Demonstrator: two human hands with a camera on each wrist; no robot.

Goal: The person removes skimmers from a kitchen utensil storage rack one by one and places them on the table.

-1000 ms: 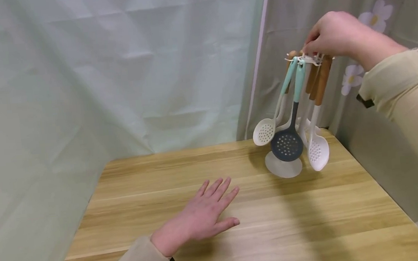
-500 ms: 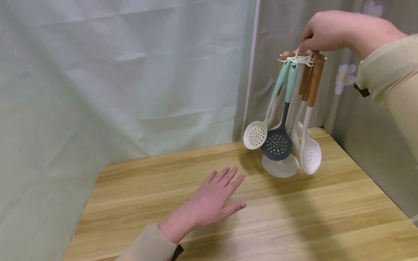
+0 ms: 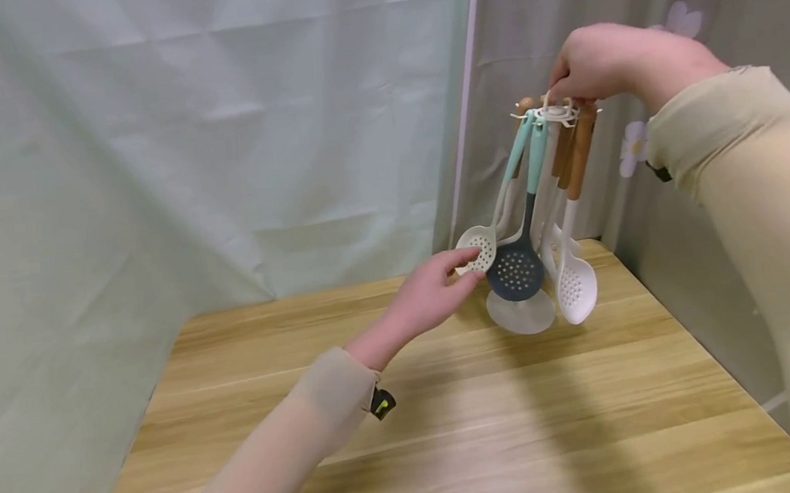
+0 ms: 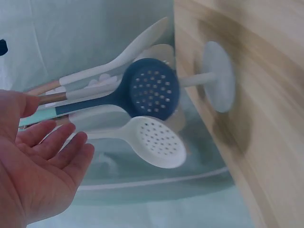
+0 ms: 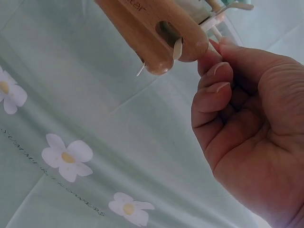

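Two hands: both were at the utensil rack (image 3: 551,211), which stood on its round base at the far right corner of the tabletop (image 3: 450,420).
Left hand (image 3: 433,294): a second before it lay flat on the tabletop; it had lifted and reached forward, its grip loose and holding nothing, fingertips at the bowl of the white slotted spoon (image 3: 476,246).
Meaning of the change: the reach looked aimed at one hanging utensil, and the white slotted spoon was closest.
Right hand (image 3: 603,60): it kept its place above the rack, fingers curled and pinching the white hook ring (image 3: 553,113) at the top, as before.
Left wrist view: it showed the open palm (image 4: 40,175) just short of the spoon (image 4: 154,141), with the dark skimmer (image 4: 151,88) behind it; the head view hid that gap.
Right wrist view: it showed fingertips (image 5: 216,80) against a thin white hook beside a wooden handle end (image 5: 164,35), too small to read from the head view.
Far: a pale curtain (image 3: 184,139) hung behind.
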